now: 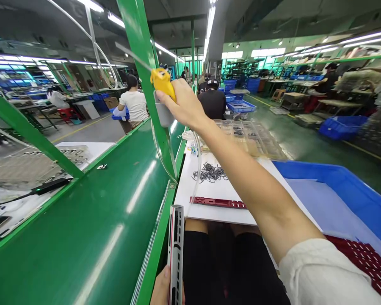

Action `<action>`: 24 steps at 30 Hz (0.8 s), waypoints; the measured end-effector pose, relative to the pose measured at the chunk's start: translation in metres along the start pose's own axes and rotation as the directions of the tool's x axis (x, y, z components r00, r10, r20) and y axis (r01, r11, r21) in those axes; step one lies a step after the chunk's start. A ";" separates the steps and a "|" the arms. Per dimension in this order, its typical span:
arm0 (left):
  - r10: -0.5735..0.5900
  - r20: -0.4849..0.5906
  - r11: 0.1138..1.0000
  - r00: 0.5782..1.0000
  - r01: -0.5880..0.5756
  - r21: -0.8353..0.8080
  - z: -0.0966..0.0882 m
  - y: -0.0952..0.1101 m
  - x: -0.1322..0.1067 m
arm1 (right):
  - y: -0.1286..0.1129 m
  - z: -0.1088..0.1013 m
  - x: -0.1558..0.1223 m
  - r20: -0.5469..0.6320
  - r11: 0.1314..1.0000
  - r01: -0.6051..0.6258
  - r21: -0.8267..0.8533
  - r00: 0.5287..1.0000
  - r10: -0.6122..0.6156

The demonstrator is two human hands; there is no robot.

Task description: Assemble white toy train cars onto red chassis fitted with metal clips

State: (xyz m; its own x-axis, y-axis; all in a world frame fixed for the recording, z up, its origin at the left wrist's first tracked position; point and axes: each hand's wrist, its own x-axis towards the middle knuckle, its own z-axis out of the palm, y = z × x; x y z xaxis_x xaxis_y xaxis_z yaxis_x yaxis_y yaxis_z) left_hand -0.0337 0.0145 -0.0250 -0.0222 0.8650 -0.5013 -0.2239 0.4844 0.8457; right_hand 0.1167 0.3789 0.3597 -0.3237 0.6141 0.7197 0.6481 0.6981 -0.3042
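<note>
The person sits with dark-clad knees below the edge of a white worktop [184,191], a green conveyor belt [98,224] running along the left. The right arm stretches forward and up, and the right hand [184,101] is closed around a yellow tool [165,84] with a long thin nozzle pointing up and to the left. Just below that hand is a grey holder [164,114] at a slanting green post [139,29]; whether the tool touches it cannot be told. A clear tube [199,163] hangs in a curve from near the wrist towards the worktop.

The left hand [161,284], low and partly cut off by the bottom edge of the view, has its fingers closed about a long pale slotted strip [177,254] with a red line along one side. The strip stands lengthwise beside the belt's green frame, its far end near the worktop's corner.

On the worktop lie a dark red perforated strip [216,202], partly behind the right forearm, and beyond it a loose heap of dark grey pieces [210,173]. A clear compartmented box [262,140] stands farther back. To the right, a blue bin [324,171] is near dark red slotted pieces [365,258]. Other people sit farther off, one in a white top [135,103], another in black [212,101].
</note>
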 end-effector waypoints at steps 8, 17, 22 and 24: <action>0.101 0.191 0.951 0.976 -0.152 0.271 0.002 0.013 -0.015 | 0.010 -0.013 -0.250 0.213 0.961 -0.170 0.219 0.969 0.123; 0.253 0.619 0.368 0.743 -0.666 0.649 0.030 0.008 -0.010 | -0.009 -0.094 -0.554 0.471 0.311 -0.887 0.341 0.448 0.760; 0.525 0.701 -0.055 0.482 -0.803 0.593 0.089 0.042 0.042 | 0.014 -0.145 -0.609 0.189 0.263 -0.871 0.414 0.365 0.912; 0.572 0.722 -0.220 0.389 -0.775 0.592 0.117 0.055 0.076 | 0.019 -0.151 -0.619 0.130 0.265 -0.852 0.451 0.356 0.925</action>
State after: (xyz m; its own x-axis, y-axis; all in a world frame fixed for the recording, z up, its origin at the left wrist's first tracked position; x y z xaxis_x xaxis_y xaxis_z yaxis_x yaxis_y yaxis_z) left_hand 0.0667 0.1225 0.0050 0.5663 0.7086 0.4209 0.6435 -0.6993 0.3113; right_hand 0.4338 -0.0435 0.0032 0.3946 0.9127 -0.1063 0.1366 -0.1727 -0.9755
